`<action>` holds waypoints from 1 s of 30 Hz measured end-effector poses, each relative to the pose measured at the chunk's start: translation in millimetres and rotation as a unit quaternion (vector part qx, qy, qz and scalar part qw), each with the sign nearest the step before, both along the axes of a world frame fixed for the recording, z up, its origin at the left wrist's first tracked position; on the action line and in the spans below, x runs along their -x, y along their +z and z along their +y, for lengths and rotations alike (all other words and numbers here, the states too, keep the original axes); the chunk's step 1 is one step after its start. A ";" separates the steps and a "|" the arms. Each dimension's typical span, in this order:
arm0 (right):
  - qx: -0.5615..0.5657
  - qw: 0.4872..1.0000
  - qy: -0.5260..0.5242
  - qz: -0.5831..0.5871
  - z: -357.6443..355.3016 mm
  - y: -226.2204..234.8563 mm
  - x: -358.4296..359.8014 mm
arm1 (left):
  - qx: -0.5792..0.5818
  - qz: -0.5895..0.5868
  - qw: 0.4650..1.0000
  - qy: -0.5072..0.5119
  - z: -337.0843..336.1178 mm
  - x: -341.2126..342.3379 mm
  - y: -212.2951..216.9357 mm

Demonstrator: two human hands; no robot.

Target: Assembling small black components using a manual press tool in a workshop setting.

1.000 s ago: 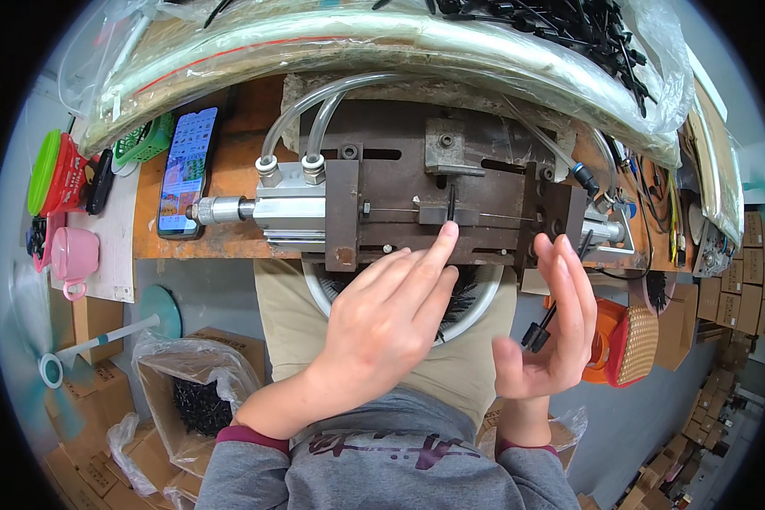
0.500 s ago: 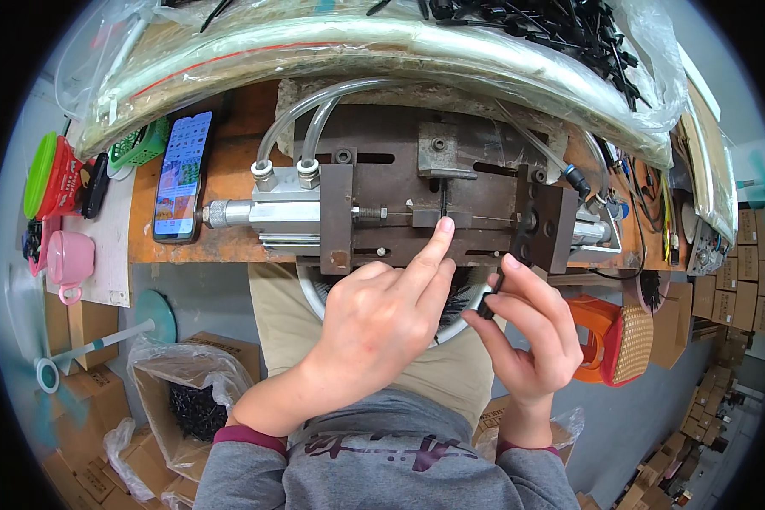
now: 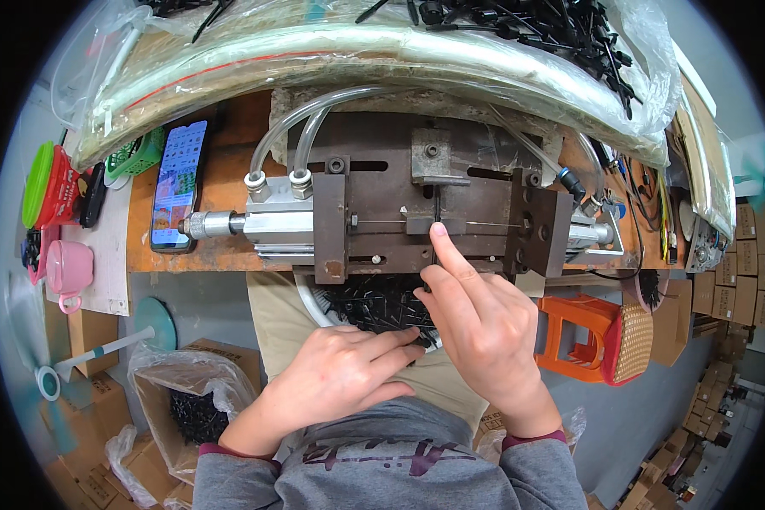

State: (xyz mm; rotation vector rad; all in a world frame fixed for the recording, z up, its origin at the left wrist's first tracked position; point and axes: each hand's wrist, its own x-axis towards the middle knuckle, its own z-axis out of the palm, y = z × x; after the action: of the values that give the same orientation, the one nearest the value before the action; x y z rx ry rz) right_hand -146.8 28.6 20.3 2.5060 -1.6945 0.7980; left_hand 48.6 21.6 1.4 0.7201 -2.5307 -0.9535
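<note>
In the head view, the right hand [image 3: 489, 327] is pointing its index finger forward, the tip touching a thin black piece [image 3: 438, 204] that is lying across the small dark block [image 3: 418, 225] midway along the brown metal fixture [image 3: 382, 187]. Its other fingers are bending inward (whether they are gripping anything, I cannot tell). The left hand [image 3: 340, 370] is resting lower, its slightly bent fingers touching the black parts [image 3: 370, 306] over the lap; whether they are holding one is unclear. A phone [image 3: 178, 183] is lying left of the fixture on the wooden surface [image 3: 221, 262].
</note>
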 end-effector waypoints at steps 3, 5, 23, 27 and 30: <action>-0.011 1.000 -0.004 0.028 0.1 4.6 -0.8 | 0.004 0.020 1.000 -0.006 -0.1 0.0 -2.8; -0.019 0.999 -0.009 0.049 1.0 8.3 -0.9 | 0.013 0.032 0.999 -0.012 -1.0 1.4 -3.9; 0.099 0.972 -0.022 0.213 -183.0 112.3 87.3 | 0.050 0.140 0.989 -0.011 7.7 3.0 -14.7; 0.048 0.973 -0.006 0.226 -207.3 108.1 76.7 | 0.042 0.123 0.992 -0.003 8.7 3.6 -12.8; -0.042 0.980 -0.006 0.193 -204.5 112.3 65.2 | 0.042 0.126 0.991 -0.001 9.4 1.8 -13.9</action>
State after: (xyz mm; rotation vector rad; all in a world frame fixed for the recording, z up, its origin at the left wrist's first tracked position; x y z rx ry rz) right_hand -211.9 -175.9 132.6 2.4892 -1.6319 0.2179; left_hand 46.9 31.0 -12.5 0.5358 -2.3352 -0.8733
